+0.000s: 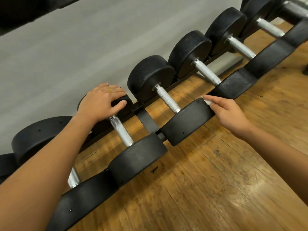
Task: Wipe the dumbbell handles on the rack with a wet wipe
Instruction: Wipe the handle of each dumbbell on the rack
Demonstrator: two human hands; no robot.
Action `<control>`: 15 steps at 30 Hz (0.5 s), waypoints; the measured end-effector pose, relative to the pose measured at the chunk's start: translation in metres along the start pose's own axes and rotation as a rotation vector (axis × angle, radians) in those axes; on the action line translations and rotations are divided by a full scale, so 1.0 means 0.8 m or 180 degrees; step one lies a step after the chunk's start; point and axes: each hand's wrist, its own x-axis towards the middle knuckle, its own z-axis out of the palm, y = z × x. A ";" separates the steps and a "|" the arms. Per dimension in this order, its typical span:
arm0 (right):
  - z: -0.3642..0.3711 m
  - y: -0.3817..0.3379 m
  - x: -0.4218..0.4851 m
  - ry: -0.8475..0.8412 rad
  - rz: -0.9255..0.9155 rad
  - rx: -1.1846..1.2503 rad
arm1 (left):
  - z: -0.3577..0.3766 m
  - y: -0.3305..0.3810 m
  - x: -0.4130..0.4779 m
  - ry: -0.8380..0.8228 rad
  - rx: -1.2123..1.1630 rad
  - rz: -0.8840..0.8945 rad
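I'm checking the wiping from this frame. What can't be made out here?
All in the head view:
- Wipe: mostly hidden inside the right hand; size and wetness unclear.
- Nearest handle: mostly covered by the left forearm.
- Far head: largely covered by the left hand gripping it.
- Farthest dumbbells: blurred, cut off by the top right edge.
- Dark object: cut off top left, unidentifiable.
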 end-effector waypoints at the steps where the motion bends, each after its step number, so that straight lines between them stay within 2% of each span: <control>1: -0.001 0.000 -0.001 -0.0037 -0.0056 -0.0040 | 0.000 -0.001 0.000 -0.0012 0.0000 0.0006; 8: 0.001 0.006 0.004 0.0058 0.0206 0.0215 | 0.000 0.001 0.001 0.0032 -0.0006 0.0042; 13: 0.001 -0.013 -0.010 -0.0164 -0.0627 -0.0360 | 0.003 0.000 0.001 0.0041 -0.0002 0.0075; 15: 0.005 -0.008 -0.012 -0.0083 -0.0755 -0.0514 | 0.003 0.000 0.002 0.0017 0.0004 0.0075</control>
